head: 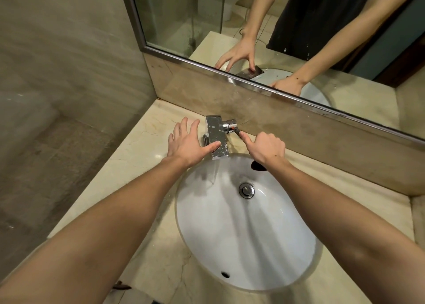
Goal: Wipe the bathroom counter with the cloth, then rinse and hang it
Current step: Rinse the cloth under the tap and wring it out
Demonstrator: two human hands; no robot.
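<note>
My left hand (188, 143) lies spread open, fingers splayed over the beige marble table (138, 152), its thumb touching the side of the flat rectangular chrome tap (217, 138), and it holds nothing. My right hand (266, 148) is curled nearly into a fist just right of the tap, thumb stretched toward the small dark lever on the chrome valve (231, 126) at the tap's back, nothing gripped that I can see. Water falls from the spout into the white oval sink (264, 246) below; the cloth is nowhere in view, in neither hand.
</note>
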